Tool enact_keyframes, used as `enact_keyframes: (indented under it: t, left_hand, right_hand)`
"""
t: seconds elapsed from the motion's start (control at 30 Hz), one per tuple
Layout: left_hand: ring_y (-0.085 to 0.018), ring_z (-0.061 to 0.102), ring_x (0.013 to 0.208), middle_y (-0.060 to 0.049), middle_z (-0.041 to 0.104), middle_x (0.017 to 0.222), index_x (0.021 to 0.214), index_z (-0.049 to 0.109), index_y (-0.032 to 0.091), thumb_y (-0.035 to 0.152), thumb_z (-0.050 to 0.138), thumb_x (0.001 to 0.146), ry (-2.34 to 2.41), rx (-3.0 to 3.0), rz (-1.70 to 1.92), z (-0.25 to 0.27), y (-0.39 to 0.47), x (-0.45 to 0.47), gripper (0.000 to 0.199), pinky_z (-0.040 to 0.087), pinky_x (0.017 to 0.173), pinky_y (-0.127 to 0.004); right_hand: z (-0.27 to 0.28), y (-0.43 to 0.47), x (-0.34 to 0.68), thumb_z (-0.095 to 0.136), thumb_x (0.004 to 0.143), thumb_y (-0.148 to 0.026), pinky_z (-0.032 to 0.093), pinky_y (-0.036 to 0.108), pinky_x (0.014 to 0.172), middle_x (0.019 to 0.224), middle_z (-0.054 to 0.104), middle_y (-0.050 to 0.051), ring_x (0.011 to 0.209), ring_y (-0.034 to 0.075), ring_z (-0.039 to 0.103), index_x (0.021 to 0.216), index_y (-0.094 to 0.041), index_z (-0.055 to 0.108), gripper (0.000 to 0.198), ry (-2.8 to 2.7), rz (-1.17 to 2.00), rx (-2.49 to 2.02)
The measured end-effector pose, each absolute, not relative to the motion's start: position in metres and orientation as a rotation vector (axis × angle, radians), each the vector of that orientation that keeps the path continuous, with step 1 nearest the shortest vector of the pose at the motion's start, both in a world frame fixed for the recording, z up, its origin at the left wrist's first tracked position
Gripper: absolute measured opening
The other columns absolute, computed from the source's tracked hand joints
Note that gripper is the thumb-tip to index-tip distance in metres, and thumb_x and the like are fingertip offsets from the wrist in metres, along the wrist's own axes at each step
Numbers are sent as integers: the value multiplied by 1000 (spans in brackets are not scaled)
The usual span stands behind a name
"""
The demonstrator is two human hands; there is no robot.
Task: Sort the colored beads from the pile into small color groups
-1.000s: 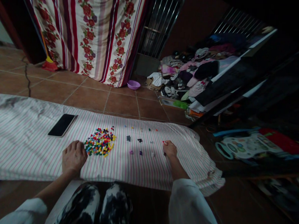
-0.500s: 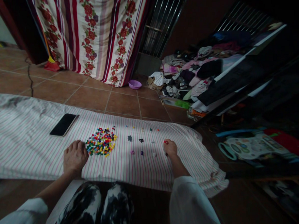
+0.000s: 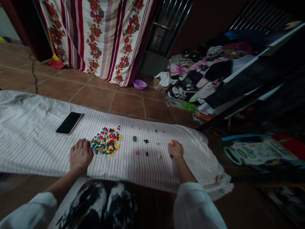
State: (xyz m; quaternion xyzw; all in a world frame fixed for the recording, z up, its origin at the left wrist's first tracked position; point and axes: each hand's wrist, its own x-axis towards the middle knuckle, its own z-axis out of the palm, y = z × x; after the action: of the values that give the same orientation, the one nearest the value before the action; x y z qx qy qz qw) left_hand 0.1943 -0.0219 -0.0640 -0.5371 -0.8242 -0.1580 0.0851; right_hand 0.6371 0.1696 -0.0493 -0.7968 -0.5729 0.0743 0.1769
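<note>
On the striped cloth point(image 3: 48, 151), a loose heap of small coloured cubes point(image 3: 106, 142) lies left of centre. My left hand point(image 3: 81, 154) rests palm down at the heap's left edge, fingers extended and slightly bent, gripping nothing visible. Farther right, my right hand point(image 3: 176, 149) is lowered to the cloth with its fingers pinched together at a small red cube point(image 3: 169, 143). A dark piece lies just under that hand. Between the hands sit small separate groups: grey cubes point(image 3: 134, 139), black cubes point(image 3: 146, 141), pink cubes point(image 3: 137, 153) and dark purple cubes point(image 3: 147, 154).
A phone point(image 3: 69, 123) lies on the cloth behind my left hand. Single cubes form a row along the far side. Beyond are a purple basin point(image 3: 140, 84), a floral curtain point(image 3: 100, 36), a red broom point(image 3: 56, 62) and a heap of clothes point(image 3: 194, 69). My knees are below the near edge.
The view has shifted slightly, moving the scene a little right and up. Both hands stay at about the same places on the cloth, the right one still at the red cube.
</note>
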Motion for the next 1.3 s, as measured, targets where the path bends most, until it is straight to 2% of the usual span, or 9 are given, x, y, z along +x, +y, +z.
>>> enact_keyframes:
  t: [0.2, 0.43, 0.53, 0.7, 0.93, 1.3]
  left_hand:
    - [-27, 50, 116, -14, 58, 121, 105, 58, 15, 24, 34, 90, -2454, -1624, -550, -69, -21, 192, 30, 35, 93, -41]
    - [-30, 39, 132, -18, 52, 134, 110, 58, 12, 23, 33, 90, -2438, -1580, -576, -82, -19, 190, 33, 29, 106, -45]
    - [-30, 40, 132, -19, 53, 134, 110, 58, 12, 24, 33, 91, -2437, -1581, -555, -84, -19, 190, 34, 27, 108, -45]
    - [-30, 40, 133, -17, 52, 135, 110, 59, 13, 23, 35, 90, -2452, -1586, -538, -81, -19, 190, 33, 28, 107, -46]
    - [-30, 39, 133, -17, 51, 136, 112, 58, 15, 22, 39, 87, -2467, -1599, -536, -81, -19, 190, 32, 27, 107, -47]
    - [-31, 37, 134, -18, 51, 136, 111, 58, 12, 22, 36, 88, -2484, -1603, -586, -79, -19, 190, 34, 26, 109, -46]
  right_hand:
    - [-31, 160, 584, 41, 79, -17, 43, 33, 93, 108, 64, 16, 100, 22, 58, 110, -10, 65, 40, -1638, 152, -1889]
    - [-38, 109, 475, 44, 82, -26, 51, 30, 79, 97, 67, 10, 83, 18, 62, 99, -17, 68, 31, -1796, 410, -1346]
    - [-56, 88, 434, 43, 82, -22, 52, 28, 77, 95, 67, 7, 87, 17, 62, 95, -19, 69, 29, -1942, 562, -1191]
    - [-81, 74, 394, 43, 82, -16, 51, 29, 83, 98, 66, 8, 87, 17, 61, 102, -18, 68, 33, -2019, 568, -1239]
    - [-89, 81, 371, 40, 84, -13, 47, 33, 94, 106, 61, 11, 99, 20, 59, 112, -17, 67, 39, -2020, 513, -1337]
    - [-72, 105, 355, 51, 86, -15, 47, 27, 74, 100, 58, 6, 80, 17, 58, 107, -24, 67, 28, -2310, 415, -1574]
